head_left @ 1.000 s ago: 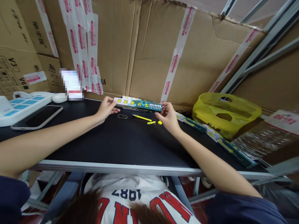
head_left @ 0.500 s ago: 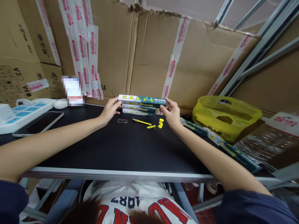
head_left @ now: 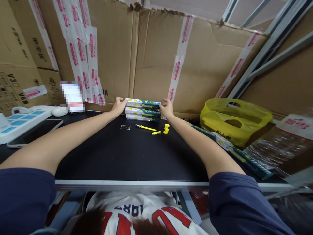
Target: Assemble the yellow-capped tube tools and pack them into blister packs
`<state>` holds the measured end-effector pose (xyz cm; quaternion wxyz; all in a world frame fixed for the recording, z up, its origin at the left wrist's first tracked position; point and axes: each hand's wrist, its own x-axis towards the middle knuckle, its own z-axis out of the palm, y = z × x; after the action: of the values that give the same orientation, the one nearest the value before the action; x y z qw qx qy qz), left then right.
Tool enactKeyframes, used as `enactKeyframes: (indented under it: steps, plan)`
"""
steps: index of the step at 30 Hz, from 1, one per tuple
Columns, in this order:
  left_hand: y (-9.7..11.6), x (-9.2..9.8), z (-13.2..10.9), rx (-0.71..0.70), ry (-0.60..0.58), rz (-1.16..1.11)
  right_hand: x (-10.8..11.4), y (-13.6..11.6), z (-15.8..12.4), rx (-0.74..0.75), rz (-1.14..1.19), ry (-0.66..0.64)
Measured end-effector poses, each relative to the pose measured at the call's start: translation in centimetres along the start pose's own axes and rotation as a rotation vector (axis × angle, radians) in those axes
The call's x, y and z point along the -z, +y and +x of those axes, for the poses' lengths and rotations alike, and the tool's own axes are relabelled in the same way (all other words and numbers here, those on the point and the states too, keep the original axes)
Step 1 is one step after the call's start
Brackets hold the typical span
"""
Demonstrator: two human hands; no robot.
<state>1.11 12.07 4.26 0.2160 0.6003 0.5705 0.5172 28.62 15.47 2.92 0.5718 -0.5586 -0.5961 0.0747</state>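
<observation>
At the back of the black table, a long white and green box (head_left: 143,103) lies on top of two similar boxes (head_left: 143,113). My left hand (head_left: 120,105) holds its white left end between thumb and fingers. Its green right end is pinched by my right hand (head_left: 167,107). In front of the stack are a bent wire piece (head_left: 126,127), a thin yellow rod (head_left: 146,127) with a metal tip, a small yellow clip-like part (head_left: 156,133) and a yellow knobbed part (head_left: 166,129).
To the left are a power strip (head_left: 26,119), a dark phone (head_left: 36,132), a white mouse (head_left: 60,111) and a lit, blurred screen (head_left: 73,97). A yellow bag (head_left: 234,120), more boxes (head_left: 244,156) and clear plastic wrap (head_left: 281,140) lie right. Cardboard (head_left: 151,58) stands behind.
The top box has lowered and moved back onto the stack, its printed top now tilted away. Both hands moved back with it, still at its ends. The view has shifted slightly.
</observation>
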Motion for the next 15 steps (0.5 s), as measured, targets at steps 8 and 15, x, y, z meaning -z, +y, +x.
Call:
enactKeyframes:
  steps: [8,15]
  plan:
    - [-1.9,-0.9,0.8,-0.039,-0.102,-0.013,-0.8,1.0,-0.1,-0.067,-0.086,-0.048]
    - [-2.2,-1.1,0.3,-0.058,-0.155,-0.019,-0.8,0.3,-1.1,-0.086,-0.161,-0.081]
